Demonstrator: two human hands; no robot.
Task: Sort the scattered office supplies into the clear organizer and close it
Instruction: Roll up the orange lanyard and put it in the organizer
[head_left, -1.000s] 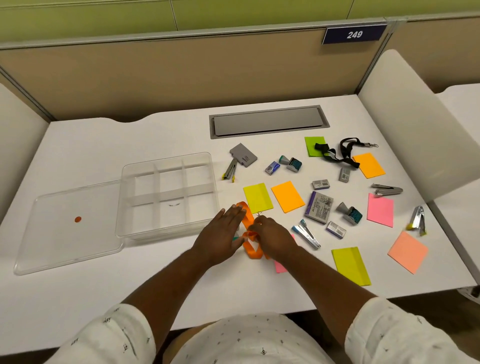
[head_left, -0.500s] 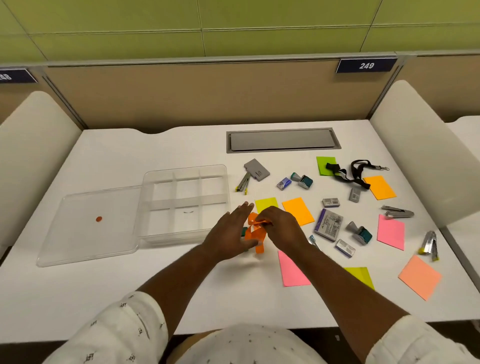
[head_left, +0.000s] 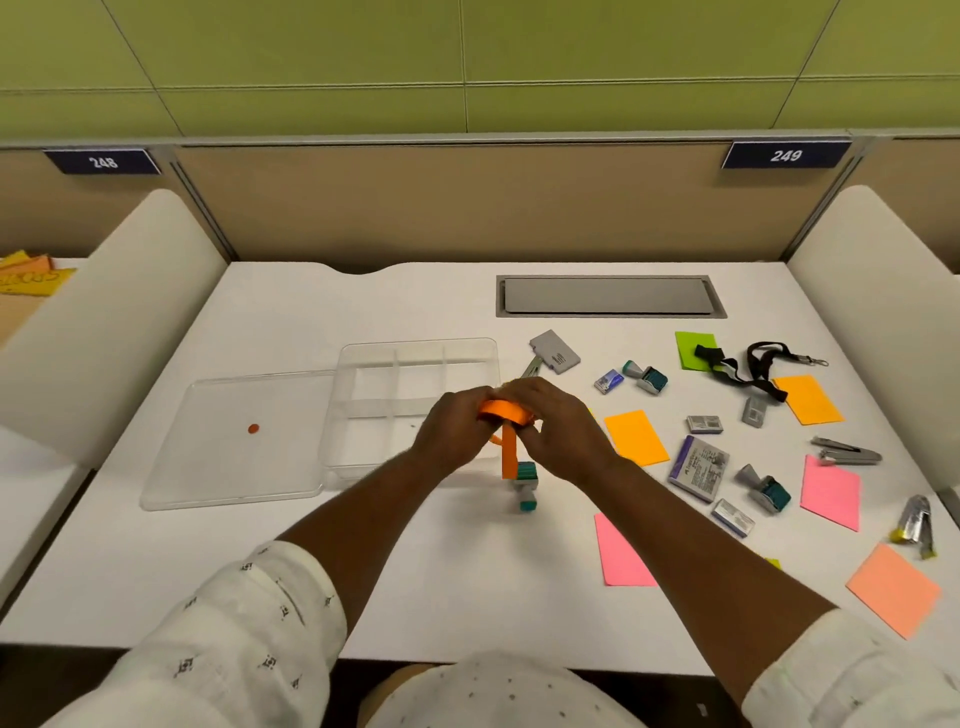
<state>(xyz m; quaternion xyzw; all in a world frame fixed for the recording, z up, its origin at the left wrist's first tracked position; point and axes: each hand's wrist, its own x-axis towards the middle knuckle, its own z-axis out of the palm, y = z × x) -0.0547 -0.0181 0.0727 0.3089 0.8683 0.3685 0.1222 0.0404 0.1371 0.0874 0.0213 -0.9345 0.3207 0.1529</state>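
Note:
An orange lanyard is gathered between my left hand and my right hand, both closed on it, lifted above the desk just in front of the clear organizer. One orange end hangs down with a teal clip dangling from it. The organizer's compartments look empty and its lid lies open flat to the left, with a small orange dot on it. Scattered to the right lie sticky notes, staple boxes, stamps and staplers, and a black lanyard.
White desk dividers rise at the left and right sides. A grey cable hatch sits at the back. A pink note lies near my right forearm; a salmon note lies by the right front edge.
Both hands have lifted the orange lanyard off the desk and bunched it up; its clip end now dangles. The camera has tilted up, showing more wall.

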